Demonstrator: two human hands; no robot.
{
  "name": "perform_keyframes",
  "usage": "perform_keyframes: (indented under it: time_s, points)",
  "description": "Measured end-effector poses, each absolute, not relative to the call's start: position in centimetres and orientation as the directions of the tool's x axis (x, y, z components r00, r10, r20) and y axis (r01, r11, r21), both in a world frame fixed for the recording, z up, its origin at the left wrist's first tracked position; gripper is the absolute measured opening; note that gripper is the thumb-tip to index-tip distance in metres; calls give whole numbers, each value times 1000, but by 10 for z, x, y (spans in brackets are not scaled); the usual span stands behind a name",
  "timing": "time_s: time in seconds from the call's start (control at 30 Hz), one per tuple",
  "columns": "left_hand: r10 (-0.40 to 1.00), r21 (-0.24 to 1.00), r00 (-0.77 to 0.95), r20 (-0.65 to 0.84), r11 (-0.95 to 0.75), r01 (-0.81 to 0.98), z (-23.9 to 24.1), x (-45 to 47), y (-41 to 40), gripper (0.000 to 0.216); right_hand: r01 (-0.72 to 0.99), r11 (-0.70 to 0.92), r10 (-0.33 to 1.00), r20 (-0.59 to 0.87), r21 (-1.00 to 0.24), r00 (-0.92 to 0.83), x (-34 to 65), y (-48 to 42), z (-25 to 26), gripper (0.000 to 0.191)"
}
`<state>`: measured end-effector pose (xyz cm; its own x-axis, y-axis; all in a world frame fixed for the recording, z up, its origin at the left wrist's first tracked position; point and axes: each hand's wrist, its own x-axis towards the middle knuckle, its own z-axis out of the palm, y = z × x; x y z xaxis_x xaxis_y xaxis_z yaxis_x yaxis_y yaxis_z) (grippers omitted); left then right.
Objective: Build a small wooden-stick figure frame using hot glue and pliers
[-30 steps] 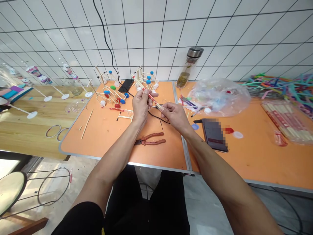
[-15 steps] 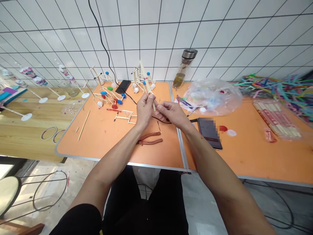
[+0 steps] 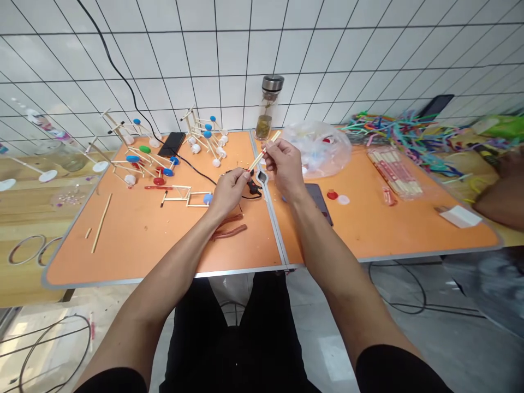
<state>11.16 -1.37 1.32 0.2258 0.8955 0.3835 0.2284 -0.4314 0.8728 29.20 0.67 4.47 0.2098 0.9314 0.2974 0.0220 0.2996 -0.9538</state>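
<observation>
Chopsticks (image 3: 257, 160) (looks like a pair) are up off the counter (image 3: 139, 229), btwn our hands, near the metal seam. They run diagonally: far end up & to the right toward the glass bottle (image 3: 264, 121), near end down at our L fingertips.

R hand (image 3: 284, 166): grip is together, thumb & fingers pinched on the sticks. L hand (image 3: 229, 188): thumb & fingers curled in at the low end; can't tell if that grip is clamped or just touching, fingers block the view.

Step in hand, as we read it: two-handed handling of the sticks. To do it well IMO: hold R pinch firm but light, let L fingertips steady the low end, line up both sticks b/4 loading them. Thin wood prob flexes & rolls, so no twisting, equal pressure both sides. If they skew, we should ease L first & re-square w/ R as ref.

Watch clearances: dark tool (image 3: 254, 187) lies just below the hands, cable (image 3: 188, 162) runs in from the left, pliers (image 3: 231, 232) sit partly hidden by our L arm. Stick frame (image 3: 176, 198) w/ blue cap (image 3: 208, 199) is close to L wrist; elbow wide, pls, so we don't knock it.
</observation>
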Motion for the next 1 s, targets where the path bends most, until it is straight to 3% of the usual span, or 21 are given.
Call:
perform_keyframes:
  time_s: [0.23,0.37,0.5,0.67,0.83,1.0]
  points:
    - [884,833,215,415,-464,301,16,114,-16,33,-27,289,904,263,-957,337,312,20,47,47]
    - [902,832,134,411,-431,349,11,103,-7,29,-121,408,770,270,-905,579,344,29,47,51]
    - [903,873,-34,428,-403,274,13,89,3,30,34,456,636,352,-889,687,368,30,50,55]
    - [877,871,-100,471,-444,212,22,90,-2,29,95,468,602,396,-879,693,365,27,54,57]
    - [848,828,31,528,-523,203,25,106,-25,33,-115,566,568,285,-816,772,358,22,61,27]
    - [815,774,250,523,-577,262,24,126,-47,39,-180,600,580,270,-779,768,351,27,59,37]
